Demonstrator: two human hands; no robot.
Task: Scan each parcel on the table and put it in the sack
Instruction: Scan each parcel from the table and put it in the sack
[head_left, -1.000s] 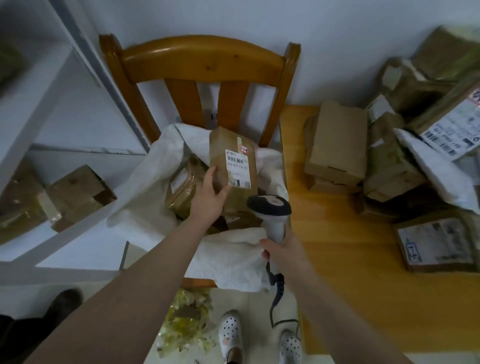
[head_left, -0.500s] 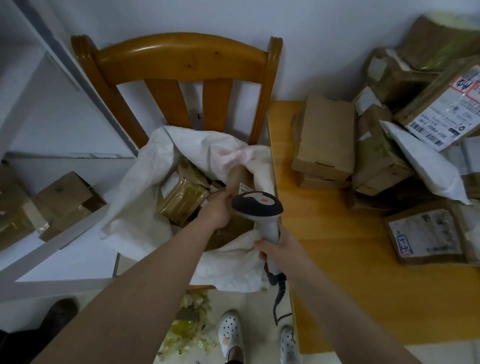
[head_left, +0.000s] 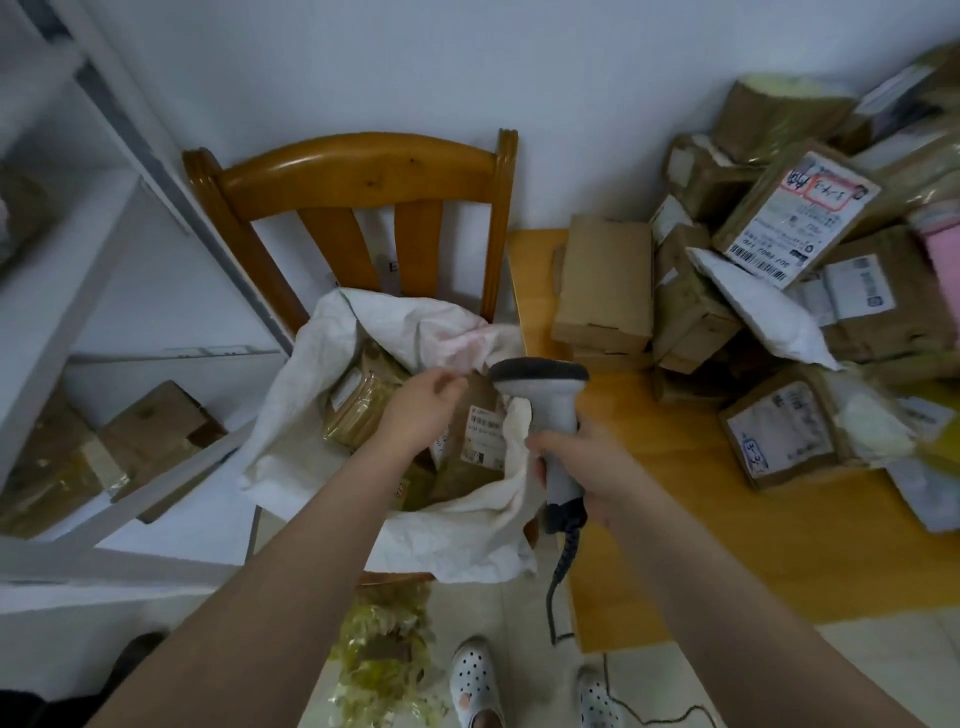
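Note:
A white woven sack (head_left: 291, 415) sits open on a wooden chair (head_left: 363, 176). Inside it lie several brown parcels, among them a labelled parcel (head_left: 480, 436) and a taped parcel (head_left: 358, 410). My left hand (head_left: 421, 405) hovers over the sack mouth with its fingers loosely curled, holding nothing. My right hand (head_left: 587, 467) grips the handle of a grey and white barcode scanner (head_left: 545, 395), whose head is at the sack's right rim. A heap of brown boxes (head_left: 605, 286) and labelled parcels (head_left: 795, 218) lies on the yellow wooden table (head_left: 701, 519) to the right.
A white padded mailer (head_left: 763, 306) and a labelled flat box (head_left: 779, 426) lie in the table heap. White shelving (head_left: 78, 312) with boxes (head_left: 156, 436) stands on the left. Crumpled yellowish tape (head_left: 384, 654) lies on the floor by my shoes. The scanner's cable (head_left: 558, 587) hangs down.
My left hand lowered the labelled parcel into the sack and let go of it; now it is lifted, holding nothing. The scanner stays in my right hand.

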